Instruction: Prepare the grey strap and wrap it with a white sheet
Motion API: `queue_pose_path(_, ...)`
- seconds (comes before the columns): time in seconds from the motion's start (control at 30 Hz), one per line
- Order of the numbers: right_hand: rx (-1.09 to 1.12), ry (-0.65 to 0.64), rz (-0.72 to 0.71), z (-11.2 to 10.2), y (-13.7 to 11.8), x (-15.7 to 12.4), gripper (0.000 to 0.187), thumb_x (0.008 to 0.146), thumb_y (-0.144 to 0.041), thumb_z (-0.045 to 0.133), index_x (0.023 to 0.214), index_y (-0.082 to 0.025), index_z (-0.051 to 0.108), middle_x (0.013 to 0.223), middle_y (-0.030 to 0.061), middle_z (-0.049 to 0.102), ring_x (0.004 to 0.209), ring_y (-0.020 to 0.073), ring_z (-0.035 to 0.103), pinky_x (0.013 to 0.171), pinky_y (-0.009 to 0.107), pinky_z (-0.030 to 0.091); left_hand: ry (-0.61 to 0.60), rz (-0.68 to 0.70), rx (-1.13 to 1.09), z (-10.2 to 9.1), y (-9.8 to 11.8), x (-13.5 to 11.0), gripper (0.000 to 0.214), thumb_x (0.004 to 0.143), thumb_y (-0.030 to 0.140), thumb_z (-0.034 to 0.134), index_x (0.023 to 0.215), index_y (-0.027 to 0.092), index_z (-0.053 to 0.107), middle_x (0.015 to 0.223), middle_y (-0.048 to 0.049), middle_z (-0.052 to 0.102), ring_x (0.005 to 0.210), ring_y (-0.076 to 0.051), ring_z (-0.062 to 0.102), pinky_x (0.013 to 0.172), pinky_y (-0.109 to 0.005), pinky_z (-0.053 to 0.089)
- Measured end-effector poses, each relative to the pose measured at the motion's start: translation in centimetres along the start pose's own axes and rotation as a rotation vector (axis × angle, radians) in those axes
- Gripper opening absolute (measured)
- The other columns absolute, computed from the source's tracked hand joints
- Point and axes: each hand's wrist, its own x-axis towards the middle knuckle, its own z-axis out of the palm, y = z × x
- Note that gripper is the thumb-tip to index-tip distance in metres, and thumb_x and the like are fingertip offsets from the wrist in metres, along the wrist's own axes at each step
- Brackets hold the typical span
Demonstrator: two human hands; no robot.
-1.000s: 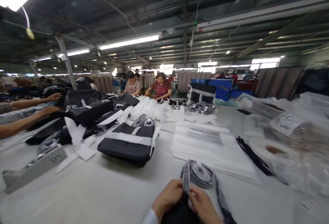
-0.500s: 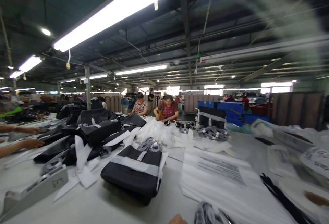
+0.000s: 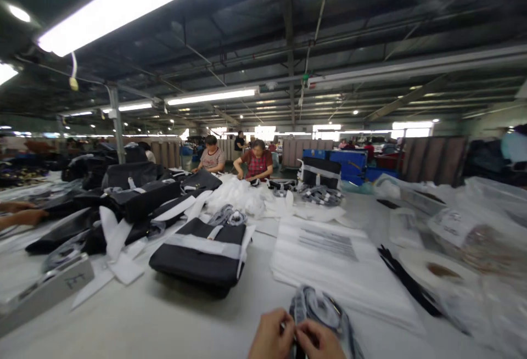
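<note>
At the bottom of the head view, my left hand (image 3: 272,335) and my right hand (image 3: 320,340) are close together, fingers bent in a pinch at the near end of a strap (image 3: 319,308). The strap is coiled and wrapped in clear-grey film, lying on the table just beyond my fingertips. A small dark piece shows between the hands; its exact form is hidden. Ahead to the left lies a black bag (image 3: 197,259) with a pale protective band across its flap and another wrapped strap coil (image 3: 226,216) behind it.
White foam sheets (image 3: 317,246) are stacked beyond the strap. To the right are black strips (image 3: 405,279), a white roll (image 3: 442,271) and clear plastic bags (image 3: 473,233). More black bags (image 3: 140,194) are piled left, near a co-worker's hands (image 3: 20,213). Two people work across the table.
My view has turned slightly right and down. Both my hands have come into view at the coiled strap, where before only part of one hand showed at the bottom edge.
</note>
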Motion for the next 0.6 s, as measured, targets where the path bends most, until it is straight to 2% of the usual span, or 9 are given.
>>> queue_pose_path(0.07,0.113,0.079,0.066,0.0,-0.2,-0.4,0.029,0.068,-0.048,0.061,0.06,-0.02,0.063,0.06,0.0008,0.06,0.063,0.0171,0.052,0.062,0.029,0.041,-0.017,-0.008,-0.079,0.0,0.1,-0.7,0.014,0.077,0.031,0.053,0.07,0.019,0.056,0.067,0.0003,0.056,0.067,-0.016,0.049,0.068,-0.03,0.034)
queue_pose_path(0.17,0.375,0.155,0.276,0.3,0.3,-0.7,0.029,0.061,-0.046,0.071,0.06,-0.019,0.059,0.05,-0.0042,0.051,0.051,0.011,0.043,0.051,0.025,0.036,-0.045,-0.071,-0.227,-0.3,0.0,-1.5,0.015,0.069,0.028,0.061,0.06,0.02,0.052,0.059,0.004,0.048,0.064,-0.014,0.04,0.068,-0.029,0.03)
queue_pose_path(0.23,0.486,0.14,0.405,0.6,1.0,-0.9,0.036,0.058,-0.051,0.073,0.062,-0.019,0.057,0.043,-0.0074,0.044,0.04,0.0077,0.034,0.042,0.023,0.03,-0.059,-0.136,-0.38,-0.6,0.1,-1.8,0.015,0.068,0.03,0.059,0.062,0.02,0.05,0.063,0.0034,0.05,0.067,-0.014,0.043,0.07,-0.029,0.032)
queue_pose_path(0.3,0.575,0.1,0.496,0.8,1.6,-1.2,0.04,0.057,-0.055,0.074,0.064,-0.02,0.056,0.041,-0.0085,0.043,0.035,0.0063,0.031,0.038,0.022,0.028,-0.088,-0.201,-0.566,-1.0,0.2,-1.8,0.015,0.07,0.034,0.053,0.067,0.02,0.048,0.071,0.0016,0.055,0.072,-0.015,0.049,0.072,-0.028,0.037)
queue_pose_path(0.37,0.671,0.067,0.558,0.7,1.7,-1.7,0.041,0.06,-0.055,0.075,0.07,-0.02,0.056,0.046,-0.0071,0.049,0.037,0.0066,0.04,0.041,0.021,0.037,-0.128,-0.26,-0.744,-1.3,0.3,-1.7,0.017,0.07,0.037,0.049,0.069,0.021,0.046,0.068,0.0023,0.053,0.069,-0.014,0.05,0.07,-0.028,0.04)
queue_pose_path(0.47,0.893,0.031,0.615,0.1,1.2,-2.7,0.034,0.067,-0.046,0.076,0.08,-0.019,0.06,0.063,-0.0016,0.064,0.055,0.0094,0.059,0.06,0.023,0.052,-0.158,-0.341,-0.932,-1.5,-0.1,-1.2,0.02,0.066,0.038,0.056,0.067,0.02,0.047,0.057,0.0056,0.044,0.055,-0.01,0.044,0.058,-0.023,0.036)
queue_pose_path(0.53,1.135,0.013,0.647,-0.4,0.7,-3.1,0.029,0.066,-0.035,0.079,0.083,-0.017,0.063,0.075,0.0032,0.07,0.07,0.0129,0.067,0.072,0.026,0.055,-0.156,-0.38,-1.008,-1.4,-0.4,-1.0,0.021,0.062,0.033,0.065,0.072,0.018,0.053,0.065,0.004,0.054,0.051,-0.005,0.04,0.051,-0.019,0.03)
queue_pose_path(0.6,1.333,0.007,0.648,-0.7,0.2,-3.4,0.032,0.06,-0.022,0.082,0.088,-0.016,0.066,0.084,0.0069,0.073,0.082,0.0161,0.069,0.08,0.029,0.056,-0.158,-0.393,-1.046,-1.2,-0.8,-1.0,0.031,0.057,0.024,0.074,0.084,0.017,0.062,0.085,-0.0006,0.066,0.051,-0.002,0.042,0.05,-0.017,0.028)
